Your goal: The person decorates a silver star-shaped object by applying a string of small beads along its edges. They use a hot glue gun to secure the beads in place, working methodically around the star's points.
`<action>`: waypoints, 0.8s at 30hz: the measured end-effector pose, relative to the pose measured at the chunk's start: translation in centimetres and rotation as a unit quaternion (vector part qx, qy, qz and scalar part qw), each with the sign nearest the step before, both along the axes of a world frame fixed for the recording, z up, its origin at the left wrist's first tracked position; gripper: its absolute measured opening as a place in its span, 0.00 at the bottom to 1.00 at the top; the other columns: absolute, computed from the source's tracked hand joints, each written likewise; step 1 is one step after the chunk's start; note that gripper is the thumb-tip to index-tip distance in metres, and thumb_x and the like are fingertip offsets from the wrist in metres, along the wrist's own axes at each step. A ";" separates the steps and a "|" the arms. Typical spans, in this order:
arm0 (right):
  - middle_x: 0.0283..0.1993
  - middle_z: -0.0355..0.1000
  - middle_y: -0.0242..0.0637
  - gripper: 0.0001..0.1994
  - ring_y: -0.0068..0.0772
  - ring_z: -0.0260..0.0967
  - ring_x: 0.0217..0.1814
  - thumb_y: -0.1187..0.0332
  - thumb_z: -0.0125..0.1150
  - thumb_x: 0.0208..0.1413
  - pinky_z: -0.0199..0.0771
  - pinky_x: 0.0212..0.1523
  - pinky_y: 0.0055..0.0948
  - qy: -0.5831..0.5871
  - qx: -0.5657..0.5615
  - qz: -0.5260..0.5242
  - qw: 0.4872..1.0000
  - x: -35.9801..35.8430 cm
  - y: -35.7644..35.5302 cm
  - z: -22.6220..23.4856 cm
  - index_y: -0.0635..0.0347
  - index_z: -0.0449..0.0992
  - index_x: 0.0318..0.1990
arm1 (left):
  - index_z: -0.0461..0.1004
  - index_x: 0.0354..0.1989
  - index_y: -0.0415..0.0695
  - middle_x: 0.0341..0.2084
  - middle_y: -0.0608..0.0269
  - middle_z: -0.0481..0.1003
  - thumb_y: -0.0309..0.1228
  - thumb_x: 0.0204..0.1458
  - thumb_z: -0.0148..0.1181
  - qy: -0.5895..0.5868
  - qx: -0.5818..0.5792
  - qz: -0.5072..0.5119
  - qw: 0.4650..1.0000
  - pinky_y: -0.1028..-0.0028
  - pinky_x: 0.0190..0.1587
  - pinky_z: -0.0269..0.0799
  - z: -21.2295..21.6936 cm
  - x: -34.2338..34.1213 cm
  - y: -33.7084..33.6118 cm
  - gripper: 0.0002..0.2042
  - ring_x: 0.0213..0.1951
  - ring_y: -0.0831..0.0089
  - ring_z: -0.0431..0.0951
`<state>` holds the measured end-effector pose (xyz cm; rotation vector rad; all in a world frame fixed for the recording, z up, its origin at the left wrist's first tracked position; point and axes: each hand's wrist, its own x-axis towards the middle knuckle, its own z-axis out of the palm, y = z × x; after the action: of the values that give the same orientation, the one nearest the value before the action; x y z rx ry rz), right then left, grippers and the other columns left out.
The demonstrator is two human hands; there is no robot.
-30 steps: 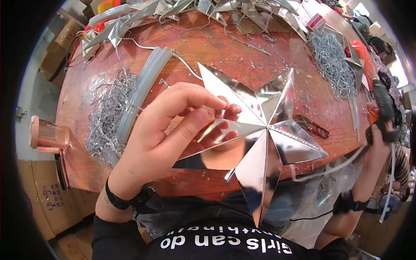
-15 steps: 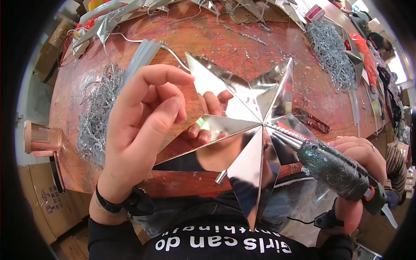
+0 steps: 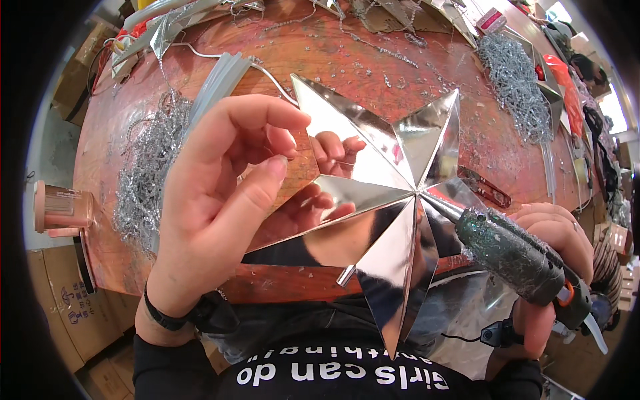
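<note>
A shiny silver, mirror-like star (image 3: 387, 267) with folded, ridged points lies over the table's front edge. My right hand (image 3: 557, 233) is wrapped round a dark, glitter-covered hot glue gun (image 3: 510, 257), its metal nozzle tip at the star's centre, where the ridges meet. A translucent glue stick (image 3: 593, 333) sticks out of the gun's rear. Above the star's left side is my left hand (image 3: 230, 173), fingers curled and thumb brought against the fingertips. Anything pinched there is too small to make out. The star mirrors the left fingers.
Silver bead-chain piles lie at left (image 3: 150, 173) and right (image 3: 517, 87). Translucent glue sticks (image 3: 223, 80) and a white cable (image 3: 273, 83) are behind my left hand. Red-handled snips (image 3: 487, 187) lie beyond the gun. A plastic cup (image 3: 63, 208) stands at the left edge.
The star has shifted slightly to the right. My left hand has moved a little right, thumb and fingertips closer together. The glue gun's nozzle stays near the star's centre.
</note>
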<state>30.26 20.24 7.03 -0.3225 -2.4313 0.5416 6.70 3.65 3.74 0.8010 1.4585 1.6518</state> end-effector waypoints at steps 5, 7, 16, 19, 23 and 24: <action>0.23 0.72 0.37 0.38 0.37 0.72 0.27 0.27 0.53 0.40 0.72 0.33 0.32 -0.001 -0.006 -0.006 1.000 -0.1 -0.3 0.2 0.63 0.70 0.24 | 0.60 0.50 0.38 0.39 0.61 0.64 0.21 0.58 0.42 0.100 0.012 -0.063 0.993 0.65 0.48 0.75 -0.6 -1.1 0.0 0.12 0.47 0.64 0.74; 0.22 0.71 0.36 0.41 0.37 0.72 0.25 0.24 0.54 0.33 0.72 0.31 0.32 -0.001 -0.003 0.015 1.000 0.4 0.5 -0.2 0.63 0.70 0.24 | 0.60 0.50 0.38 0.40 0.60 0.64 0.22 0.59 0.43 0.134 0.001 -0.083 0.988 0.64 0.50 0.74 -0.7 -1.4 0.0 0.11 0.49 0.61 0.73; 0.19 0.69 0.34 0.25 0.34 0.67 0.22 0.44 0.63 0.36 0.67 0.26 0.29 -0.011 0.021 0.031 0.999 0.4 0.2 0.2 0.61 0.70 0.22 | 0.61 0.49 0.38 0.43 0.59 0.63 0.25 0.60 0.46 0.083 0.020 -0.101 0.991 0.62 0.53 0.71 -1.1 -1.3 0.1 0.10 0.54 0.59 0.70; 0.18 0.69 0.34 0.20 0.35 0.68 0.22 0.50 0.62 0.35 0.68 0.27 0.31 -0.031 0.039 0.030 0.998 0.5 -0.3 0.5 0.60 0.69 0.21 | 0.62 0.48 0.37 0.44 0.60 0.63 0.25 0.60 0.46 0.048 0.044 -0.094 0.993 0.68 0.50 0.70 -1.4 -0.9 0.1 0.10 0.49 0.67 0.71; 0.20 0.72 0.35 0.18 0.37 0.72 0.25 0.52 0.60 0.37 0.73 0.36 0.37 -0.041 0.053 0.015 0.998 0.8 -1.0 0.7 0.58 0.69 0.21 | 0.64 0.47 0.36 0.45 0.60 0.62 0.25 0.59 0.47 0.061 0.044 -0.075 0.994 0.75 0.46 0.69 -1.0 -0.6 0.2 0.09 0.42 0.76 0.69; 0.21 0.73 0.36 0.19 0.37 0.73 0.26 0.50 0.60 0.38 0.74 0.38 0.38 -0.043 0.050 0.017 0.998 1.0 -1.0 0.6 0.58 0.70 0.21 | 0.64 0.47 0.36 0.45 0.60 0.62 0.25 0.59 0.47 0.052 0.043 -0.070 0.995 0.76 0.46 0.68 -0.9 -0.4 0.1 0.09 0.41 0.77 0.68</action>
<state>31.31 19.20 7.62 -0.2683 -2.5399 0.4257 6.25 3.80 2.83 1.0276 1.3763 1.5958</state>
